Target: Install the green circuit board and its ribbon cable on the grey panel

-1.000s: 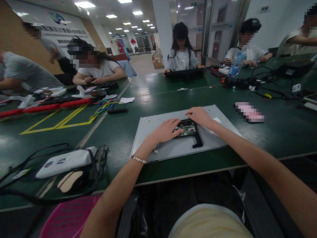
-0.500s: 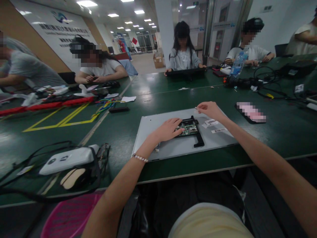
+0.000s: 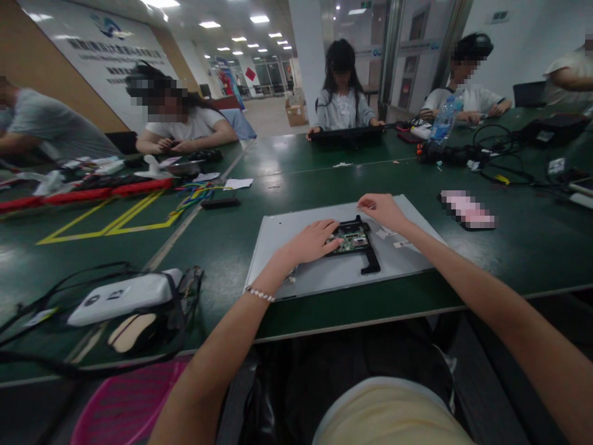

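Note:
A grey flat panel (image 3: 301, 284) lies on the green table in front of me. On it sits a black bracket (image 3: 372, 262) around a green circuit board (image 3: 354, 241). My left hand (image 3: 311, 242) lies over the left part of the board and bracket, fingers stretched out and hiding what is beneath. Above and right of the bracket, near the panel's far edge, my right hand (image 3: 380, 209) is closed in a pinch. Whatever its fingertips hold is too small to make out. White labels (image 3: 402, 245) stick to the panel under my right wrist.
A pink phone (image 3: 467, 209) lies to the right. On the left are a white device (image 3: 125, 298), a computer mouse (image 3: 133, 332) and black cables. A pink basket (image 3: 125, 402) is below the table edge. Several people sit around the table; one holds a dark panel (image 3: 347, 137).
My right hand has moved slightly left and down, to the panel's far edge near the bracket's top. The small pale piece at its fingertips no longer shows clearly. My left hand stays in place.

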Tool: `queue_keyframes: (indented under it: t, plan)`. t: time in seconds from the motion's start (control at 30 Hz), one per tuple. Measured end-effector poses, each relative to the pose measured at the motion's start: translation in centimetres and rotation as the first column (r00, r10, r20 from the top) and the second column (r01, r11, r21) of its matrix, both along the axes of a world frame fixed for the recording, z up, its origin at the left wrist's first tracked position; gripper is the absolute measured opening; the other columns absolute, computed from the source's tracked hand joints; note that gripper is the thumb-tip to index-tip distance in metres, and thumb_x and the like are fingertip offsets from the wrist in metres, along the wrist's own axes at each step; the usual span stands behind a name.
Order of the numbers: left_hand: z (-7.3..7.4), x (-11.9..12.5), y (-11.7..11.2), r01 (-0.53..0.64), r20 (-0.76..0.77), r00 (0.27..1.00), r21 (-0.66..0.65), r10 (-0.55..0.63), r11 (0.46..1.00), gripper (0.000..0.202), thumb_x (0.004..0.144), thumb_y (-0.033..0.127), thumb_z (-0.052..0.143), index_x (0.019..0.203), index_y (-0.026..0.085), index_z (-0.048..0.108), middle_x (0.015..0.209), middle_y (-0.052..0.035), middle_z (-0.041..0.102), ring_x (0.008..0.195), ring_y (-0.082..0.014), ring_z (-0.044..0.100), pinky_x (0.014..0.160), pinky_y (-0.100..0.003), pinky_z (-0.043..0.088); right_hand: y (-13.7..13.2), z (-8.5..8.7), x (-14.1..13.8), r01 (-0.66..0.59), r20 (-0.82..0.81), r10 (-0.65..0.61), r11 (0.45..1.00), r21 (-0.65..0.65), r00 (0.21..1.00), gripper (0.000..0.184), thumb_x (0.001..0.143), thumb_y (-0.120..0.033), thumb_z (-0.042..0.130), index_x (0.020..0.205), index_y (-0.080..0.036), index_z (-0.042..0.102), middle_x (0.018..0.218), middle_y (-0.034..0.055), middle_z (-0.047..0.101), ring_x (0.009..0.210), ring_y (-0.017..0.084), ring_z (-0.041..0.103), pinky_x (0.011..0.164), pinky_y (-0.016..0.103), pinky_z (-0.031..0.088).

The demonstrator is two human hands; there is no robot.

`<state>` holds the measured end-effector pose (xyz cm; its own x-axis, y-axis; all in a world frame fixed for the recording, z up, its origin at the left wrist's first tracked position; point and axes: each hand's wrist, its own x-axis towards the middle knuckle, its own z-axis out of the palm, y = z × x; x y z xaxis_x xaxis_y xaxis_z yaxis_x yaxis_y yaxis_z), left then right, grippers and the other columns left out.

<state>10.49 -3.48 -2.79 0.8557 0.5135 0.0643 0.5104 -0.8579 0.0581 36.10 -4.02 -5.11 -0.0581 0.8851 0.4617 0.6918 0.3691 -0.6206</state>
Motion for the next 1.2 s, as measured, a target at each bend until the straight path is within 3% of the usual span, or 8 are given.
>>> queue_keyframes:
  t: [0.2,0.43,0.8,0.97,1.1,1.2]
  plan:
    - [-0.1,0.0,0.0,0.011,0.004,1.0,0.014,-0.011,1.0,0.059,0.097,0.052,0.025,0.142,0.015,0.034,0.145,-0.0134,0.04,0.132,-0.0243,0.038,0.108,-0.038,0.029,-0.7,0.4,-1.9,-0.038,0.205,0.027,0.998,0.052,0.978,0.018,0.085,-0.017,0.054,0.093,-0.019,0.071,0.095,0.0055,0.072,0.089,0.019,0.065,0.085,0.03,0.047]
    - [0.0,0.0,0.0,0.004,0.002,1.0,0.012,-0.004,1.0,0.059,0.097,0.052,0.026,0.142,0.014,0.034,0.144,-0.0133,0.041,0.132,-0.0245,0.039,0.108,-0.037,0.029,-0.5,-0.2,-1.9,-0.088,0.402,0.098,0.995,-0.043,0.911,0.021,0.085,-0.018,0.053,0.093,-0.018,0.073,0.097,0.0075,0.072,0.094,0.022,0.063,0.087,0.033,0.045]
    - [-0.2,0.0,0.1,0.013,0.002,1.0,0.008,-0.013,1.0,0.061,0.097,0.053,0.024,0.142,0.013,0.033,0.144,-0.0137,0.04,0.132,-0.0245,0.038,0.109,-0.037,0.029,-1.1,0.4,-1.6,-0.152,0.384,0.172,0.985,-0.081,0.907,0.024,0.088,-0.025,0.052,0.098,-0.018,0.072,0.101,0.0075,0.072,0.096,0.022,0.063,0.089,0.032,0.045]
    - [-0.1,-0.1,0.1,0.025,0.012,1.0,-0.004,-0.025,1.0,0.062,0.097,0.054,0.022,0.142,0.014,0.033,0.145,-0.0141,0.04,0.132,-0.0258,0.038,0.107,-0.039,0.031,-1.6,1.8,0.4,-0.047,0.337,0.082,0.993,-0.111,0.938,0.029,0.086,-0.026,0.054,0.106,-0.015,0.071,0.11,0.0099,0.069,0.101,0.023,0.063,0.093,0.034,0.045]
    - [-0.1,-0.1,0.0,0.032,0.031,0.999,-0.009,-0.032,0.999,0.06,0.097,0.053,0.023,0.142,0.015,0.034,0.144,-0.0135,0.041,0.131,-0.0255,0.039,0.107,-0.04,0.031,-2.0,2.9,3.1,0.077,0.281,-0.003,0.964,-0.254,0.96,0.028,0.082,-0.021,0.054,0.102,-0.014,0.072,0.102,0.01,0.072,0.093,0.022,0.066,0.086,0.032,0.049]
    - [-0.1,-0.1,0.1,0.032,0.035,0.999,-0.01,-0.032,0.999,0.06,0.097,0.053,0.023,0.141,0.014,0.034,0.144,-0.0135,0.041,0.131,-0.0253,0.039,0.107,-0.04,0.031,-2.2,3.3,4.8,0.087,0.293,0.017,0.936,-0.34,0.956,0.025,0.078,-0.022,0.058,0.097,-0.017,0.073,0.098,0.0083,0.072,0.09,0.022,0.066,0.083,0.032,0.05]
